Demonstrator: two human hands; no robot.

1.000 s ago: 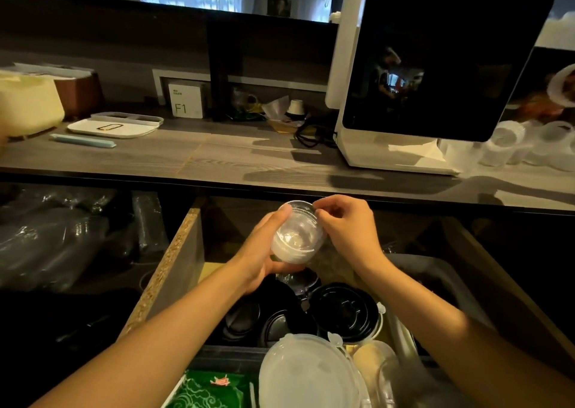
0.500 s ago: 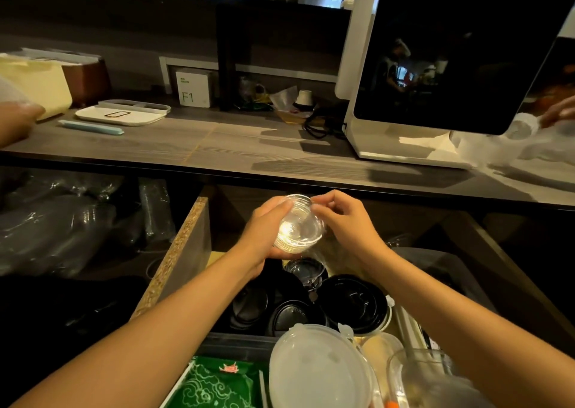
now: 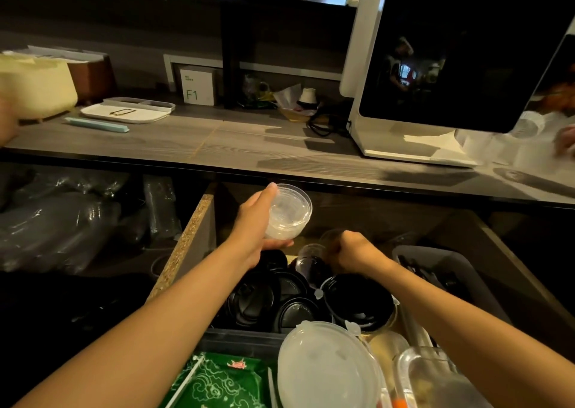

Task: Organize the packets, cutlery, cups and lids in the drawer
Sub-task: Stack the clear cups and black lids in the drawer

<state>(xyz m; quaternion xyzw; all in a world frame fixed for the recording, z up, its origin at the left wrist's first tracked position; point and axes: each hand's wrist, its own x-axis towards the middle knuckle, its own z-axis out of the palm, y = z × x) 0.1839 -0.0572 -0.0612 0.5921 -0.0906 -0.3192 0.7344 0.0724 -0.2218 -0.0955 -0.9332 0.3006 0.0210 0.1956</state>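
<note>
clear cups [image 3: 287, 213] stacked, black lids [image 3: 258, 298] in drawer [image 3: 189, 239]

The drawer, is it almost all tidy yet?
Not yet. Done: black lids sit grouped in the drawer, cutlery in a grey tray. In hand: the left hand holds small clear cups; the right hand reaches down by another clear cup. Left: green packets and a big clear lid lie loose in front.

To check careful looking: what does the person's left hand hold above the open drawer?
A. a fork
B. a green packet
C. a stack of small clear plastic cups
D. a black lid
C: the left hand grips the stack of small clear cups, above the black lids.
</note>
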